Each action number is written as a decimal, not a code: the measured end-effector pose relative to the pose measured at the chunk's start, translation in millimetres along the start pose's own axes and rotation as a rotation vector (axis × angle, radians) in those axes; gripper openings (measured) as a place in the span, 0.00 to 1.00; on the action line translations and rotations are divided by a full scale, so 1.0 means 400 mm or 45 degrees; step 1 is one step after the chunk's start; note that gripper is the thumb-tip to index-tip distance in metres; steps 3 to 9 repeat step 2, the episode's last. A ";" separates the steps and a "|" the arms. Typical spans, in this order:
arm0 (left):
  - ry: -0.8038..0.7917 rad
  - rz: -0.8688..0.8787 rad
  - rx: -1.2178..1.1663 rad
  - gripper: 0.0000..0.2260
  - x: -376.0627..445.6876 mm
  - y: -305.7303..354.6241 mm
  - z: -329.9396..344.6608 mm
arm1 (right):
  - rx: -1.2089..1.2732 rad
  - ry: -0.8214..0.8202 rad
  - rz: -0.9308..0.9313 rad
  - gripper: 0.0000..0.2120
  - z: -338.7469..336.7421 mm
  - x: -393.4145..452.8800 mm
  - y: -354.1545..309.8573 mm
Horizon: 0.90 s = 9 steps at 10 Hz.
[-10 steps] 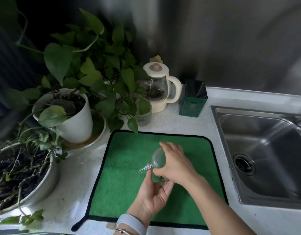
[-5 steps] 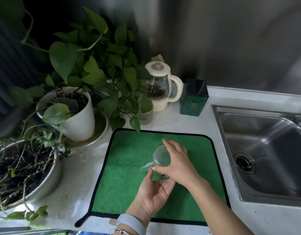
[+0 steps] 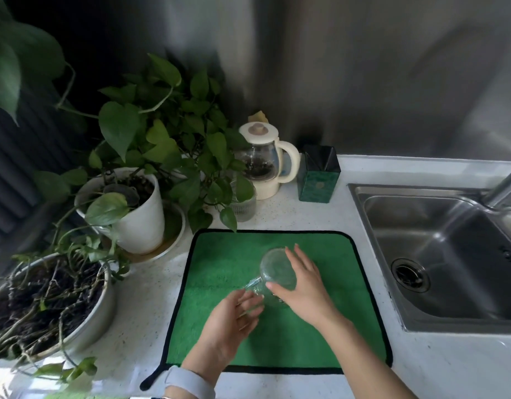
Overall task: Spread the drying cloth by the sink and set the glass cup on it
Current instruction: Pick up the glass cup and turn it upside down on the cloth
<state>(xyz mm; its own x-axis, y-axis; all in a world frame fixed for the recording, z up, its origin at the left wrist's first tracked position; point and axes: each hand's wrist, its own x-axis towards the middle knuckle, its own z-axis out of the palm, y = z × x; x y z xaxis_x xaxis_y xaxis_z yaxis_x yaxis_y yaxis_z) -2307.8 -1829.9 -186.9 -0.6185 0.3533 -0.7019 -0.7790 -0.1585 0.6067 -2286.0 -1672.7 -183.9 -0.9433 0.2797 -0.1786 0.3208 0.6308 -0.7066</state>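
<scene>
The green drying cloth (image 3: pixel 277 298) lies flat and fully spread on the white counter (image 3: pixel 415 367), just beside the steel sink (image 3: pixel 438 254). This part of the task appears complete.

The glass cup (image 3: pixel 277 270) is inverted over the middle of the cloth, base uppermost. Whether its rim already touches the cloth cannot be told, since the hands cover the lower part.

State of the hands:
- Right hand (image 3: pixel 303 286): wrapped around the right side of the cup, fingers curved over the glass wall, thumb at the near side. It carries the cup.
- Left hand (image 3: pixel 231 321): mostly open, palm up, fingertips near the cup's handle (image 3: pixel 253 283). Contact with the handle cannot be confirmed; it does not appear to grip.

Step in hand, as judged: setting the cup mouth-down on the cloth.

Procedure for a sound placement:
1. Keep the rim level so that it meets the cloth all round at once.
2. Lower gently; the cloth is soft, but the glass is smooth and possibly wet.
3. Keep the cup well inside the black border (image 3: pixel 188 272), away from the sink edge and the plant leaves (image 3: pixel 228 217) at the far side.
4. Release only when the cup stands without rocking.
</scene>
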 end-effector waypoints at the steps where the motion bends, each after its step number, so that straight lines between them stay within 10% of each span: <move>1: 0.049 0.153 0.042 0.13 -0.017 0.018 -0.018 | 0.231 0.070 0.040 0.35 -0.018 -0.023 -0.001; 9: 0.051 0.332 0.024 0.13 -0.053 0.038 -0.030 | 0.415 0.144 0.146 0.29 -0.056 -0.059 0.002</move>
